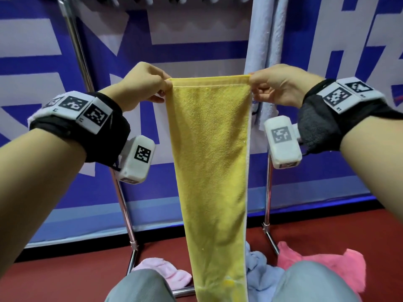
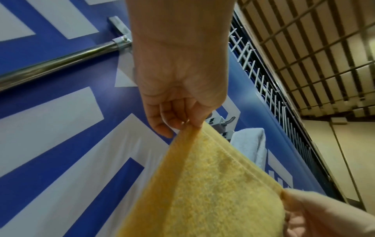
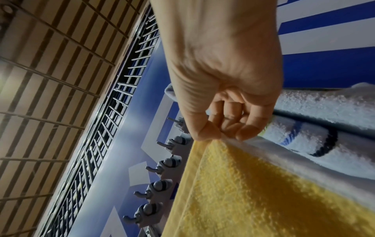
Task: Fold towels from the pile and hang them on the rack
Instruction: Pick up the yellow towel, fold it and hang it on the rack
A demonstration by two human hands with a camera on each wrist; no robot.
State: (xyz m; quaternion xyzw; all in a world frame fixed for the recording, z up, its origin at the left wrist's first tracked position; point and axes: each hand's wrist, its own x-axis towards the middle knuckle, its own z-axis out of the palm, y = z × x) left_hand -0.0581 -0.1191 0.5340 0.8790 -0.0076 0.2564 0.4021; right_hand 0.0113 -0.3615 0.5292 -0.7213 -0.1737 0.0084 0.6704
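Nearest the head camera: two knees in grey trousers (image 1: 139, 286), at the bottom edge, either side of a hanging yellow towel (image 1: 212, 160). Held up lengthwise in front of the rack (image 1: 122, 192), folded into a narrow strip, white edge showing along its right side, lower end reaching down between the knees. Left hand (image 1: 145, 83) pinching the top left corner between thumb and curled fingers; right hand (image 1: 277, 83) pinching the top right corner likewise; hands apart, top hem stretched taut and level between them. Confirmed in both wrist views: thumb and fingertips closed on the hem, remaining fingers curled into the palm. Black wrist straps with white coded marker blocks (image 1: 141, 159) on both forearms. Behind the towel, far side: chrome rack uprights left and right, pale blue towel (image 1: 265, 51) hung over the rack at upper right, just beyond the right hand. On the red floor (image 1: 65, 277) at the rack's base, a loose pile: light pink towel (image 1: 165, 273) left of the yellow strip, blue towel (image 1: 259, 271) just right of it, bright pink towel (image 1: 327, 267) further right. Blue and white banner (image 1: 196, 51) behind the rack. Row of grey hooks (image 3: 162, 176) visible in the right wrist view.
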